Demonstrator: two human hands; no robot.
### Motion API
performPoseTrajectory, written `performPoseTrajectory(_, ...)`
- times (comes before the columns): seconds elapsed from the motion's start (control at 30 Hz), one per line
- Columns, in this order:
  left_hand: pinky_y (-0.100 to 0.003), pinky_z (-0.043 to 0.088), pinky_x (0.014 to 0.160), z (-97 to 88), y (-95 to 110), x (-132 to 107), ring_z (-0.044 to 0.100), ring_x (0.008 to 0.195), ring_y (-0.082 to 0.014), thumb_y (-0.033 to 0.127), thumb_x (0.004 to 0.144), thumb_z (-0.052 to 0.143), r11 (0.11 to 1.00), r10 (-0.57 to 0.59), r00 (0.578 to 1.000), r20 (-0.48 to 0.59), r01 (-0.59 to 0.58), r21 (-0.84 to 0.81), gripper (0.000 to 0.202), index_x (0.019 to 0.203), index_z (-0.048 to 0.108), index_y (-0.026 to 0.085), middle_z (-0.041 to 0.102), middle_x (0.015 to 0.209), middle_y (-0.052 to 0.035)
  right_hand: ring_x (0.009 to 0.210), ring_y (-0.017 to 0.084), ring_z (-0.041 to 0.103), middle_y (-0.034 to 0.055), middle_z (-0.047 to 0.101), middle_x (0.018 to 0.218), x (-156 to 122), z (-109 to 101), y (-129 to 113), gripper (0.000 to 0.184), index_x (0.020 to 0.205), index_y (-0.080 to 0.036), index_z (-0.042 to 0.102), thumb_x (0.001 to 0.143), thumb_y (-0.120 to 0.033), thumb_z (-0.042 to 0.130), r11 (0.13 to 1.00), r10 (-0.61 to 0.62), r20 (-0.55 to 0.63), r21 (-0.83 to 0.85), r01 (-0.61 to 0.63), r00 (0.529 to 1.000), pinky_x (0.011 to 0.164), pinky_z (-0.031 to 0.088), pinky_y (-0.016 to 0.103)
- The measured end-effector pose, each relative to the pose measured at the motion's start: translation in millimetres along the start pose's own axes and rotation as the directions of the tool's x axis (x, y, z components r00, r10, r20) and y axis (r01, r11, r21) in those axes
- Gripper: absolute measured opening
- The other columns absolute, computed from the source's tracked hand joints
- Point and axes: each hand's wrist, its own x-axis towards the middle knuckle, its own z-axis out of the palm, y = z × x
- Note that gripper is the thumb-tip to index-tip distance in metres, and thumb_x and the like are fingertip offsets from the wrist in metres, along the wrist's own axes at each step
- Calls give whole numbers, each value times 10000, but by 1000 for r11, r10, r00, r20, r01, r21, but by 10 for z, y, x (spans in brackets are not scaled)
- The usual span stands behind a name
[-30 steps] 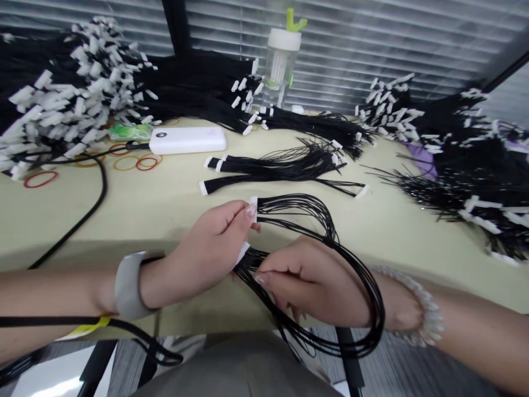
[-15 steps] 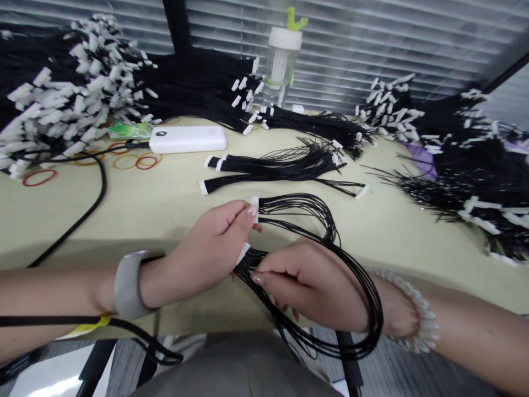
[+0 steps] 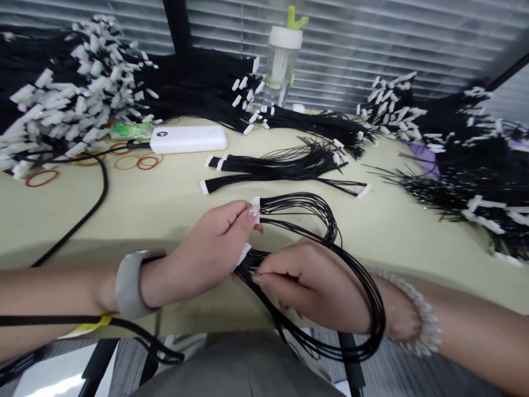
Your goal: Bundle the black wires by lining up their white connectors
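Between my hands is a wire harness point(image 3: 374, 309) of thin black wires, looped round over my right wrist. My left hand point(image 3: 210, 242) is closed on its white connectors: one connector point(image 3: 257, 210) is pinched between thumb and finger, and another connector point(image 3: 244, 254) shows below the palm. My right hand point(image 3: 309, 286) pinches the black wires just right of the lower connector, thumb and forefinger together. Its other fingers are curled and partly hidden. Just beyond the hands, finished-looking black wire bundles point(image 3: 268, 182) with white connectors lie on the table.
A white power bank point(image 3: 188, 139) with a black cable point(image 3: 101, 193) lies at left, near rubber bands point(image 3: 42, 177). Piles of connector-ended wires point(image 3: 70, 105) fill the back left, more wires point(image 3: 458, 171) the right. A bottle point(image 3: 283, 60) stands by the blinds.
Almost nothing differs. Both hands keep their grip on the harness, and the wire loop at the right sits very slightly lower and further right.
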Motion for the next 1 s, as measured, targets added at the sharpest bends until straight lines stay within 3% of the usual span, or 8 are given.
performPoseTrajectory(0.33, -171, 279, 390, -8, 20, -12, 341, 428, -71, 386, 856, 323, 1000, -1, 1000, 17, 1, -2, 312, 647, 425, 178, 375, 492, 57, 476, 9, 230, -65, 318, 497, -27, -11, 16, 171, 580, -126, 381, 751, -136, 384, 1000, 22, 4, -5, -22, 1000, 424, 193, 126)
performPoseTrajectory(0.53, -178, 279, 378, -15, 30, -17, 376, 407, -80, 380, 853, 334, 1000, 0, 1000, 21, 1, -26, 301, 635, 408, 186, 369, 458, 60, 479, 8, 289, -65, 408, 517, -56, -7, 15, 134, 634, -144, 470, 742, -132, 392, 998, 51, 17, -44, -50, 999, 434, 221, 129)
performPoseTrajectory(0.7, -182, 302, 390, -24, 34, -15, 387, 410, -89, 399, 856, 312, 1000, -18, 1000, 24, 18, -7, 315, 657, 438, 190, 378, 443, 56, 448, 8, 295, -56, 410, 481, -94, -283, 101, 130, 634, -146, 530, 735, -162, 450, 983, 29, 9, -180, -27, 1000, 412, 225, 132)
performPoseTrajectory(0.77, -184, 318, 402, -24, 30, -17, 398, 425, -91, 411, 856, 303, 1000, -23, 999, 25, 23, -14, 329, 654, 437, 189, 389, 460, 51, 448, 10, 346, -39, 458, 499, -119, -466, 195, 146, 656, -138, 555, 753, -202, 467, 980, 98, -43, -169, -104, 994, 417, 283, 122)
performPoseTrajectory(0.83, -183, 321, 399, -24, 25, -21, 396, 425, -90, 416, 854, 305, 999, -27, 999, 24, 27, -22, 333, 654, 442, 189, 393, 469, 49, 363, 10, 350, -32, 476, 455, -141, -625, 320, 161, 704, -140, 598, 752, -259, 500, 964, 224, -209, -96, -247, 952, 344, 261, 125)
performPoseTrajectory(0.9, -181, 313, 387, -24, 22, -26, 384, 411, -87, 411, 852, 314, 999, -30, 999, 31, 31, -24, 326, 654, 447, 189, 387, 461, 51, 351, 21, 403, -10, 513, 466, -141, -731, 451, 168, 763, -133, 630, 731, -274, 545, 959, 250, -460, -4, -283, 852, 340, 299, 130)
performPoseTrajectory(0.93, -180, 307, 383, -25, 23, -29, 377, 404, -86, 408, 852, 315, 999, -32, 999, 33, 33, -24, 323, 653, 445, 189, 381, 455, 53, 380, 30, 444, 9, 540, 506, -130, -765, 510, 162, 775, -125, 637, 721, -257, 560, 971, 212, -610, 43, -236, 764, 371, 342, 140)
performPoseTrajectory(1.0, -182, 299, 383, -29, 24, -32, 367, 402, -85, 405, 853, 313, 1000, -28, 999, 36, 28, -14, 324, 645, 435, 189, 368, 452, 55, 506, 65, 538, 60, 598, 669, -90, -820, 593, 137, 800, -112, 634, 711, -192, 567, 990, 133, -848, 139, -28, 512, 460, 414, 173)
